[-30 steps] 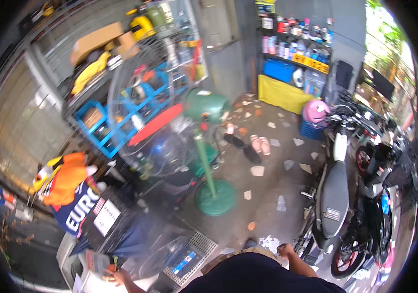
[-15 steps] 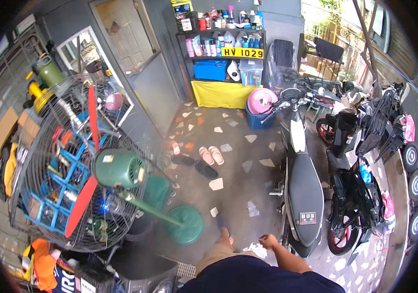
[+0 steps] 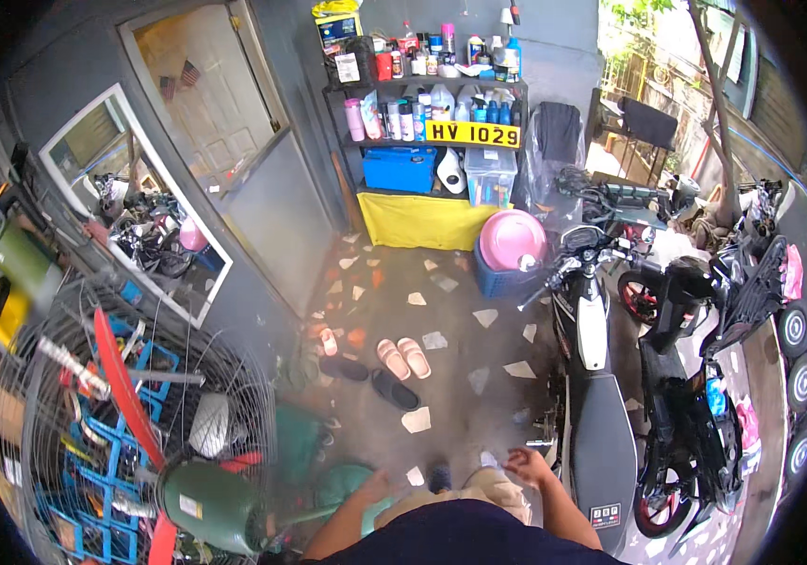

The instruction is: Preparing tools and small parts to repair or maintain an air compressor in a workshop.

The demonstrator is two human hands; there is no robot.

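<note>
- Grip: left hand point(image 3: 372, 487) blurred, so I cannot tell if its fingers are spread or pressed together; right hand point(image 3: 527, 465) loosely bent, fingers slightly apart.
- Fan point(image 3: 210, 504) at near left, its green base point(image 3: 335, 483) just beside the left hand.
- Pink sandals point(image 3: 403, 359) on the floor, farther off than both hands.
- Pink basin point(image 3: 513, 237) far right of the sandals.
- Motorcycle point(image 3: 596, 438) at right, its seat near the right hand.
- Black scooter point(image 3: 702, 424) right of that.

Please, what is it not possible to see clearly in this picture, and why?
Head view:
Left hand: blurred; its fingers cannot be told apart.
Blue crates: contents partly hidden by the wire guard.
Lower red blade: cut off by the bottom edge.
Shelf bottles: labels too small to read.
</note>
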